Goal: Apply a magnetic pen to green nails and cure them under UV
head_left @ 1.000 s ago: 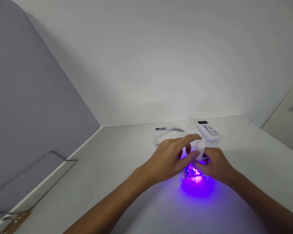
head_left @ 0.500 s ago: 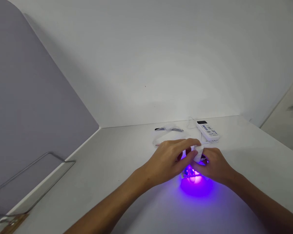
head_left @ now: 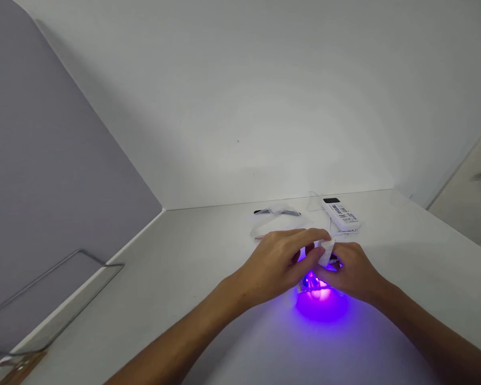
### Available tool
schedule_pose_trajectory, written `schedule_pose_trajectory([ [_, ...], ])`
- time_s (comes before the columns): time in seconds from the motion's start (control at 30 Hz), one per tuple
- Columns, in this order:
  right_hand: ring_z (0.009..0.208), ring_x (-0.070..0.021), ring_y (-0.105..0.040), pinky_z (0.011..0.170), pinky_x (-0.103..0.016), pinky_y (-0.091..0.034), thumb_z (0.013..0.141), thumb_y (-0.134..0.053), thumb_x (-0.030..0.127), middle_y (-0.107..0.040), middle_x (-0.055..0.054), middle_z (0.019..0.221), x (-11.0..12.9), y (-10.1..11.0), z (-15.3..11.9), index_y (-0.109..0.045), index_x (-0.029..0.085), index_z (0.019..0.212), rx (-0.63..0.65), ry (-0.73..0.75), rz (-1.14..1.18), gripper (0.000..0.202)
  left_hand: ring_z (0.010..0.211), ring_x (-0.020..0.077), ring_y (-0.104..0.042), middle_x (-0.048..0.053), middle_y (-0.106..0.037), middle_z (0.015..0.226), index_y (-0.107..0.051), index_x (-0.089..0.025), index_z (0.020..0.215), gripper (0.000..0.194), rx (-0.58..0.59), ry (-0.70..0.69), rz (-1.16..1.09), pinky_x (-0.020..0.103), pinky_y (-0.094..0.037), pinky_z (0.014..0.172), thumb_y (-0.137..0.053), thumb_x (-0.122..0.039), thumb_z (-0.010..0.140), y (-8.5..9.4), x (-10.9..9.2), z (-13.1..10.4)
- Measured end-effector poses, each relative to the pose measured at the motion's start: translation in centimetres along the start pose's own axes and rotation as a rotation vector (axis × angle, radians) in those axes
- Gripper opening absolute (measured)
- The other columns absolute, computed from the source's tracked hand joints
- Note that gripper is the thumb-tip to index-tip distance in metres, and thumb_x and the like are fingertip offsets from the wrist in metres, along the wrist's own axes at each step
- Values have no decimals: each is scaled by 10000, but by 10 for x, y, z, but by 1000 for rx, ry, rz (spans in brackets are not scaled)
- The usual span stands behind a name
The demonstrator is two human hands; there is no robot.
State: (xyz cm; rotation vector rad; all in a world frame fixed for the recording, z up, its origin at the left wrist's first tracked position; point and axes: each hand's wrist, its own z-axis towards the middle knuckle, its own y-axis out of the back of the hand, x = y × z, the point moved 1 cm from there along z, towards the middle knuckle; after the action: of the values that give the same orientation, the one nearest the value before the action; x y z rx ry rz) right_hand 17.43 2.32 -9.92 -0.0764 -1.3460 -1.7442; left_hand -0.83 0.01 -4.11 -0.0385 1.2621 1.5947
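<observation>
Glowing object (head_left: 315,281) mostly hidden

White piece (head_left: 326,253) matt; tabletop (head_left: 184,267) smooth; wire loop (head_left: 81,251) metal.

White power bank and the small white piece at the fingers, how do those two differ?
The white power bank lies on the white table, while the small white piece is pinched by the left hand.
The power bank has a dark end panel and printed markings; the small white piece looks plain.
The power bank is the larger block; the small white piece is shorter.
Both are white.
</observation>
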Motion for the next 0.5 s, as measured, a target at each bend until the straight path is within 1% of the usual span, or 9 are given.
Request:
schedule_pose_trajectory([
  [0.17, 438, -83, -376, 447, -206, -288, 828, -594, 328, -430, 60, 466, 0, 1, 1, -442, 193, 590, 5, 7, -16, 312, 639, 93, -578, -16, -699, 872, -623, -210, 1170, 215, 1, -1, -2, 221, -446, 598, -507, -202, 990, 0, -1, -1],
  [0.27, 445, -86, -392, 449, -209, -294, 829, -592, 317, -449, 56, 478, 0, 1, 1, -454, 193, 601, 26, -5, -7, 294, 640, 99, -585, -11, -705, 876, -624, -209, 1165, 213, 4, 1, -3, 227, -447, 598, -503, -203, 989, 0, -1, 0],
  [0.5, 440, -86, -396, 449, -211, -297, 829, -592, 311, -456, 54, 475, 1, 1, 0, -460, 192, 600, 10, 10, -21, 290, 642, 97, -584, -13, -704, 883, -620, -211, 1161, 209, 8, 5, -3, 230, -450, 608, -504, -194, 989, 0, -1, 0],
])
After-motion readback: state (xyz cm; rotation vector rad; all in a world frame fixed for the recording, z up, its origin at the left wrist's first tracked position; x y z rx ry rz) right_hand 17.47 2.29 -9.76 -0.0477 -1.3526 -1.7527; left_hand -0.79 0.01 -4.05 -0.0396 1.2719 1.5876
